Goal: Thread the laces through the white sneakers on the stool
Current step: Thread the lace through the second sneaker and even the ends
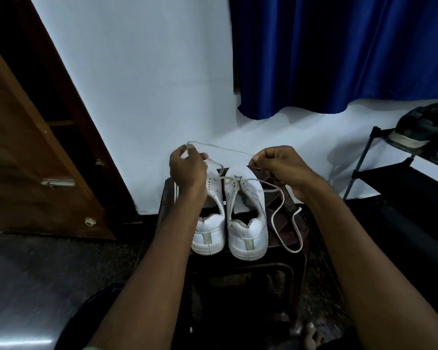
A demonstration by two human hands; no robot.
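Note:
Two white sneakers stand side by side on a dark stool (288,233), heels toward me: the left sneaker (210,231) and the right sneaker (247,223). A white lace (223,148) stretches in the air between my hands and runs down into the right sneaker's front eyelets. My left hand (186,168) pinches the lace above the left sneaker's toe. My right hand (278,165) grips the lace above the right sneaker's toe. A loose length of lace (286,223) loops over the stool to the right of the shoes.
A brown wooden door (36,152) leans open at the left. A blue curtain (339,51) hangs on the white wall behind. A black shoe rack (379,168) with dark shoes (425,127) stands at the right. Dark floor surrounds the stool.

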